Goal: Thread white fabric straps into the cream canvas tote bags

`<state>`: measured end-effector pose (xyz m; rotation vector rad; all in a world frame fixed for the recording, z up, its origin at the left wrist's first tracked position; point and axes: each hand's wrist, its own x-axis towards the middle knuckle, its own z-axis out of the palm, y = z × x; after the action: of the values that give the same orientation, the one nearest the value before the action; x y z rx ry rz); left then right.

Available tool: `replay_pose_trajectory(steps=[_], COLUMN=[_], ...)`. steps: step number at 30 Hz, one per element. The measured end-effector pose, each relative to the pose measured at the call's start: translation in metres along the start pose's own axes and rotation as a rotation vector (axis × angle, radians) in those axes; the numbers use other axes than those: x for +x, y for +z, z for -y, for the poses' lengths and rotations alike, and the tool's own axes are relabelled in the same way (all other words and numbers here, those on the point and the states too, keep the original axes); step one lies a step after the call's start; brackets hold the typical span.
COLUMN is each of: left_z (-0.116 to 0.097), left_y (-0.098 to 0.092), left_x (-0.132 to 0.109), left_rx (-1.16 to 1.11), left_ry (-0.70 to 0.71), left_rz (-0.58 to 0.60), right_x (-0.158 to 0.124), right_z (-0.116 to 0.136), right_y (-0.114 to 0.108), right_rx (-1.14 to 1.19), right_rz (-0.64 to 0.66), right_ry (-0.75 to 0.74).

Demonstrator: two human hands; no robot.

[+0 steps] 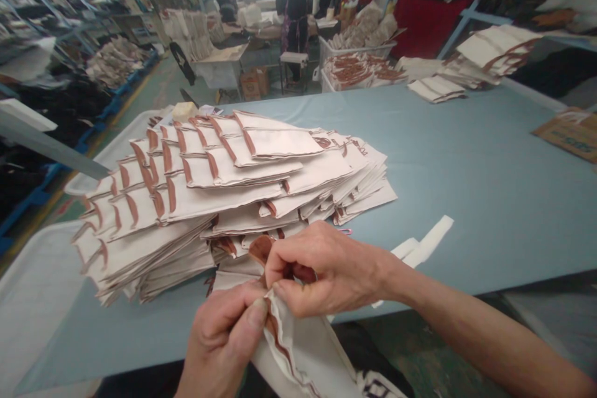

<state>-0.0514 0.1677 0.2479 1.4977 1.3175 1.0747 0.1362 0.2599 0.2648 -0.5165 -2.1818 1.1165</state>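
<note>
While the left grip (228,329) and right grip (326,267) pinch its seamed edge (278,341), the cream cloth piece (314,345) extends below them, seemingly light, limp and best held there.

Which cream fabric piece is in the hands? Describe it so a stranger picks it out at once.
Find the blue-grey table with the big cream stack on it. At the table's near edge, the left hand and right hand pinch one brown-trimmed cream fabric piece. Unlike its stacked neighbours, it is gripped in both hands.
</note>
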Motion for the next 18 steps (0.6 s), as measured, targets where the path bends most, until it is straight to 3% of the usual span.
replay_pose_trajectory(steps=[3,10,18], left_z=[0.003,0.002,-0.015], left_y=[-0.002,-0.014,-0.033], left_x=[0.003,0.017,0.029], left_rx=[0.090,0.212,0.248], left_ry=[-0.011,0.108,0.045], left_rz=[-0.089,0.004,0.290], right_x=[0.004,0.011,0.022], right_z=[-0.002,-0.001,0.007], right_y=[0.000,-0.001,-0.005], right_rx=[0.010,-0.175,-0.387], right_rz=[0.021,0.068,0.176], right_ry=[0.018,0.024,0.012])
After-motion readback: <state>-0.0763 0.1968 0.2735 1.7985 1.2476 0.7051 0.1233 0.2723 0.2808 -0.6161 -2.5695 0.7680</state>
